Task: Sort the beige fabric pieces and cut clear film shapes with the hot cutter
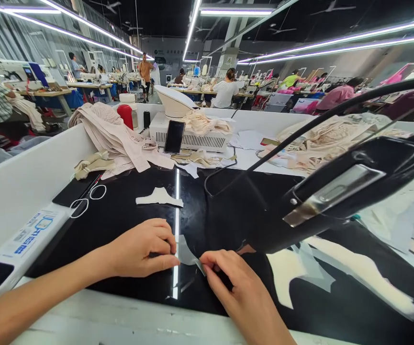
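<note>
A small translucent sheet piece point(187, 251) lies between my hands over a glossy black work surface point(128, 244). My left hand point(145, 249) is curled, its thumb and fingertips at the left edge of this piece. My right hand point(235, 282) pinches the right corner between thumb and forefinger. Farther back on the black surface rests a white, curved cut piece point(159, 197). To the right of my right hand are a cream cut piece point(282, 275), another translucent piece point(318, 268) and a long cream strip point(368, 268).
A black device with a metal plate point(336, 196) and thick cable overhangs the right side. Two white rings point(98, 192) and a long white box point(30, 239) lie left. Behind are a phone point(174, 136), a white vented box point(199, 140) and beige fabric piles point(106, 129). People work beyond.
</note>
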Demonstrator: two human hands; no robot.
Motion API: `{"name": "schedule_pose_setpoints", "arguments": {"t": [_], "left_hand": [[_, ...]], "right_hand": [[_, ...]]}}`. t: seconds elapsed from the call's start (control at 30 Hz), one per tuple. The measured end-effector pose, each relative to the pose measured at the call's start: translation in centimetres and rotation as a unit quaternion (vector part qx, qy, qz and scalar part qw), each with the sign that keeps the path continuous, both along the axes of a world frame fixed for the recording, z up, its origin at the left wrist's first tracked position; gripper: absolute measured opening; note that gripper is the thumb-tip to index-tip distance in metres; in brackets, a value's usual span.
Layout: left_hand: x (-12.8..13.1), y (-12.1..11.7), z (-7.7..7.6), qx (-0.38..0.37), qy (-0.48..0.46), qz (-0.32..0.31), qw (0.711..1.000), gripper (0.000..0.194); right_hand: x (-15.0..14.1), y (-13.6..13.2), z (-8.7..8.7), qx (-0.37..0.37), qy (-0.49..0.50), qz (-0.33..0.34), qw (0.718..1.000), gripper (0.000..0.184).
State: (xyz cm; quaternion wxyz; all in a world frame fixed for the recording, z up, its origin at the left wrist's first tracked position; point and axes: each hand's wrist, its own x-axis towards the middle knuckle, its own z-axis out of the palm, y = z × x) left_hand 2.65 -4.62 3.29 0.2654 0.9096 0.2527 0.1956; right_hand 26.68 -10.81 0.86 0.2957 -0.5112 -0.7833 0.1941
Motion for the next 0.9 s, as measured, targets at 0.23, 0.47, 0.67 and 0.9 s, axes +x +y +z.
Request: {"name": "schedule_pose_setpoints", "arguments": {"t": [0.23,0.47,0.67,0.9], "left_hand": [[-1.0,-0.3,-1.1,-0.003,0.001,0.015,1.000,0.029],[-1.5,0.1,-2.6,0.070,0.021,-0.011,0.997,0.019],[-1.4,0.0,-2.8,0.129,0.006,-0.012,0.992,0.013],[-1.2,-0.3,-2.7,0.201,0.015,-0.028,0.979,0.014]], "right_hand": [[0.3,-1.3,0.0,0.054,-0.065,-0.007,0.996,0.016],[7.6,-3.9,0.0,0.116,-0.101,-0.152,0.976,0.014],[13.1,-5.1,-0.7,0.076,-0.124,-0.345,0.927,0.038],[13.3,-3.3,-1.2,-0.002,-0.027,-0.442,0.897,0.056]]}}
